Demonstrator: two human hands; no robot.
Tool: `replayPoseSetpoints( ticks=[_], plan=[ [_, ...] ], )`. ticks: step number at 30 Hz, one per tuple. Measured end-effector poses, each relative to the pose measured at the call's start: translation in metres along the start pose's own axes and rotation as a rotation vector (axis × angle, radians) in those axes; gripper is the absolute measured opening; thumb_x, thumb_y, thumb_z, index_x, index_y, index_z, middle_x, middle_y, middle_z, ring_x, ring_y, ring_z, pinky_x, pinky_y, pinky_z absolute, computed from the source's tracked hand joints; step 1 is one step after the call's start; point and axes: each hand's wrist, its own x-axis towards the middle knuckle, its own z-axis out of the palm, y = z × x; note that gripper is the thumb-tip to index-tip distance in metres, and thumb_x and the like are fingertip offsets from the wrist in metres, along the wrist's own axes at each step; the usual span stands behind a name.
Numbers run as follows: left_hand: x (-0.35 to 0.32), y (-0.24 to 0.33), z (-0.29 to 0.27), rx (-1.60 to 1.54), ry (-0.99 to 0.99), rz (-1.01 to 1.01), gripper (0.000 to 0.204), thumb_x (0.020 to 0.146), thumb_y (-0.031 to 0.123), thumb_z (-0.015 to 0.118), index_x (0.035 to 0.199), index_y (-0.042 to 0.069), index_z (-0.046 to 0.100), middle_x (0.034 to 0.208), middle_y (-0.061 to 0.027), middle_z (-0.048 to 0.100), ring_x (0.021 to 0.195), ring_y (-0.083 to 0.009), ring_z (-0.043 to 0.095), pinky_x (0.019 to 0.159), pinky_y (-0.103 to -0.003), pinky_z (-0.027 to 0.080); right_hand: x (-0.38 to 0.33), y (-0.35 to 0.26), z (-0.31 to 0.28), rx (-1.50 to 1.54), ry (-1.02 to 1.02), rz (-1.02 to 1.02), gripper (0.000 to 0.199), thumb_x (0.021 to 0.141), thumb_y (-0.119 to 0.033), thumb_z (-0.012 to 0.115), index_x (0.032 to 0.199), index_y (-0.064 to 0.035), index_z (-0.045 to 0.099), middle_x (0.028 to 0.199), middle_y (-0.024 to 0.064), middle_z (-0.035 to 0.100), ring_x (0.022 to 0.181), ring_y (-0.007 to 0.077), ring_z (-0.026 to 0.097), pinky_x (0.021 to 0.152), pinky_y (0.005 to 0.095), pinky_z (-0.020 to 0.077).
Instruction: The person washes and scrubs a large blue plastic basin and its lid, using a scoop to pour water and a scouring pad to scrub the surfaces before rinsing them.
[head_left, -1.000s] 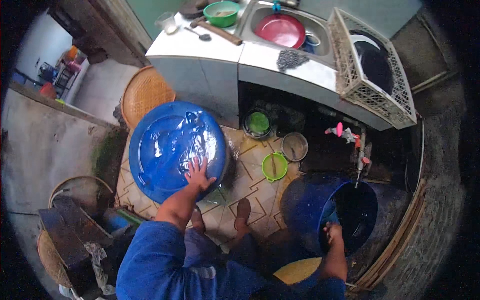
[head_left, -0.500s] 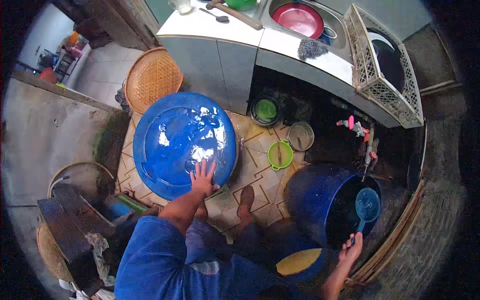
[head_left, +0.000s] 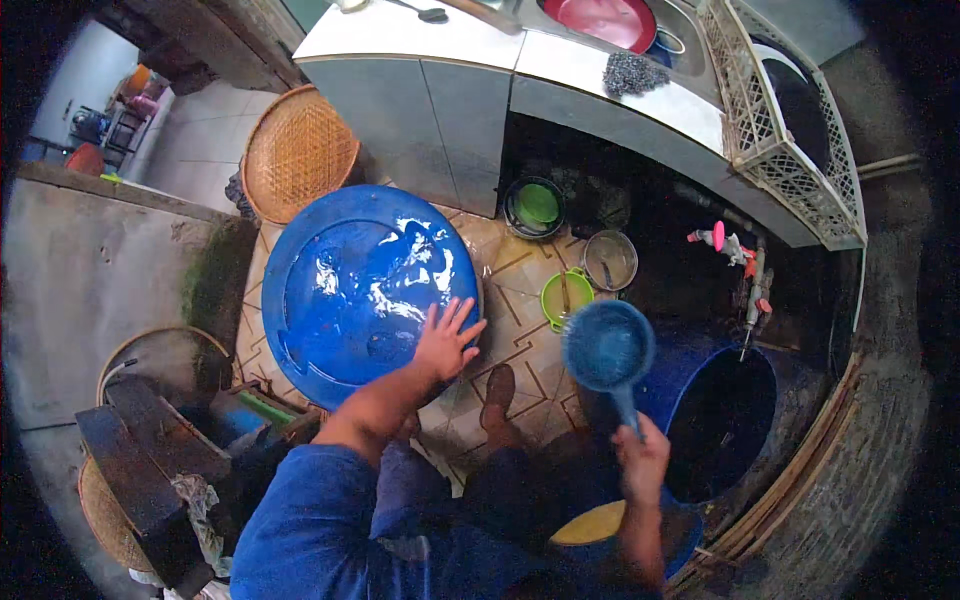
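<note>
Beside the blue water barrel (head_left: 715, 420): right hand (head_left: 642, 462) clasping blue dipper (head_left: 608, 347), left hand (head_left: 446, 338) spread flat on wet basin (head_left: 368, 280); risk: tilted dipper spilling onto floor tiles.

The person wears a bright blue top with short sleeves that end above the elbows, leaving both forearms bare. The left hand (head_left: 446, 340) and right hand (head_left: 642, 457) carry no gloves or rings that can be made out. Below the top the clothing looks dark, perhaps trousers, though shadow blurs it.
</note>
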Motion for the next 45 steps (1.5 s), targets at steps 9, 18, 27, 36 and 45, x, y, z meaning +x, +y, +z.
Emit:
replayPoseSetpoints(
  ticks=[9,18,27,36,45],
  plan=[
    [0.116,-0.06,-0.038,0.024,0.189,-0.325,0.061,0.09,0.04,0.053,0.145,0.016,0.042,0.157,-0.0128,0.028,0.149,-0.037,0.015,0.117,-0.06,0.01,0.074,-0.056,0.137,-0.362,-0.253,-0.227,0.03,0.091,-0.027,0.064,0.109,-0.0035,0.063,0.08,0.0187,0.064,0.074,0.0345,0.065,0.067,0.0437,0.0486],
    [0.112,-0.085,-0.024,-0.23,0.228,-0.236,0.073,0.089,0.025,0.05,0.154,0.004,0.022,0.16,-0.0199,0.019,0.15,-0.0359,0.013,0.118,-0.058,0.008,0.099,-0.09,0.169,-0.404,-0.182,-0.39,0.029,0.093,-0.021,0.06,0.116,-0.0039,0.06,0.092,0.022,0.067,0.087,0.0432,0.065,0.074,0.0474,0.0505],
    [0.116,-0.061,-0.042,-0.006,0.34,-0.194,0.078,0.087,0.032,0.06,0.153,0.005,0.026,0.161,-0.0176,0.018,0.149,-0.0395,0.011,0.116,-0.061,0.011,0.116,-0.096,0.185,-0.505,-0.141,-0.415,0.029,0.092,-0.021,0.06,0.115,-0.0034,0.061,0.09,0.0225,0.067,0.084,0.0449,0.064,0.072,0.0492,0.0505],
    [0.124,-0.091,-0.03,-0.104,0.246,-0.188,0.07,0.085,0.038,0.058,0.15,0.018,0.038,0.159,-0.0116,0.025,0.15,-0.0359,0.01,0.115,-0.066,0.007,0.118,-0.104,0.22,-0.569,-0.156,-0.514,0.026,0.092,-0.022,0.062,0.114,-0.0067,0.063,0.087,0.0212,0.067,0.078,0.0428,0.065,0.068,0.0467,0.0515],
    [0.111,-0.189,-0.075,-0.055,0.184,-0.38,0.071,0.085,0.045,0.057,0.15,0.024,0.038,0.162,-0.0075,0.02,0.15,-0.037,0.009,0.115,-0.066,0.009,0.121,-0.131,0.295,-0.619,-0.232,-0.558,0.026,0.091,-0.02,0.064,0.112,-0.005,0.065,0.081,0.0185,0.066,0.069,0.0328,0.064,0.065,0.0404,0.0502]
  ],
)
